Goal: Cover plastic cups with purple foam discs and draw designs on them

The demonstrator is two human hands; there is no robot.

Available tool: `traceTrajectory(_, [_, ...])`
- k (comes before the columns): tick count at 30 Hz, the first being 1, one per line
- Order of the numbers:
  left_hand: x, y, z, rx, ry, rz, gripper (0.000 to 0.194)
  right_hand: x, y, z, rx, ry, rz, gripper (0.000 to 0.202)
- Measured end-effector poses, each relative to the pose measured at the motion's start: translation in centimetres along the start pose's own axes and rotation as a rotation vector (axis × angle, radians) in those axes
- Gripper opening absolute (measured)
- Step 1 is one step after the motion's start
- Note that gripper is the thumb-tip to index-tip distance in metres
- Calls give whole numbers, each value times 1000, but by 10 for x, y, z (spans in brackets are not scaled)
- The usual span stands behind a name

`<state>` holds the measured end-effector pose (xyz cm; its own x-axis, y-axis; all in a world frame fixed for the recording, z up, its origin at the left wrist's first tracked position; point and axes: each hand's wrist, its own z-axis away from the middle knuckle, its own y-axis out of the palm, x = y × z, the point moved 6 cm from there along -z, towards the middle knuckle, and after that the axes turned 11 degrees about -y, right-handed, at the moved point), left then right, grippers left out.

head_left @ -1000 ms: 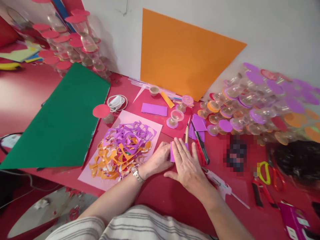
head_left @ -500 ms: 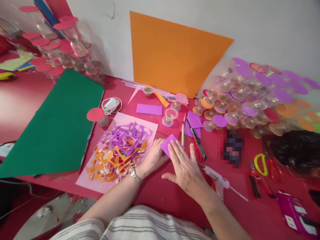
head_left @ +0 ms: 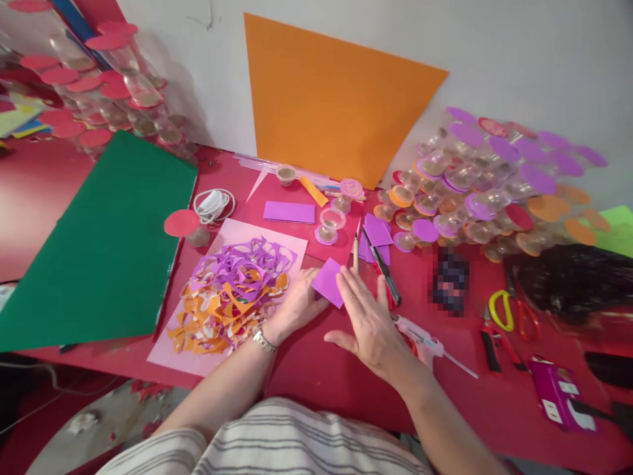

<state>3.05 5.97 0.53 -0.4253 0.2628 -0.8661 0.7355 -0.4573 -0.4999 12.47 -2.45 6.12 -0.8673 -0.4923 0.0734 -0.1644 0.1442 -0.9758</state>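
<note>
Scraps (head_left: 242, 284) lie left of the purple square (head_left: 328, 282); the left hand (head_left: 301, 302) curls at the square's left edge, whether gripping I cannot tell; the square is between the hands, over the counter (head_left: 316, 363); the right hand (head_left: 370, 324), unclenched with fingers extended, touches its right side; a glue gun (head_left: 420, 335) lies right of the square.

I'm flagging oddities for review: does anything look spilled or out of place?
Red bits and a crumpled white piece lie beyond the table edge, as if dropped, apart from the heaped cuttings. Right of the right hand, a pixelated patch hides whatever lies there.
</note>
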Motion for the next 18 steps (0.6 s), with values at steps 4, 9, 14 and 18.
traceTrajectory(4, [2, -2, 0, -42, -56, 39, 21, 1, -6, 0, -50, 38, 59, 82])
traceTrajectory(9, [2, -1, -2, -20, -70, 58, 28, 8, 9, -7, 2, 46, 92, 83])
traceTrajectory(14, [3, -2, -3, 15, -60, 36, 23, 9, 15, -8, 40, 90, 89, 81])
traceTrajectory(18, [7, -2, -4, 34, -104, 32, 18, 6, 14, -7, 9, 85, 80, 82])
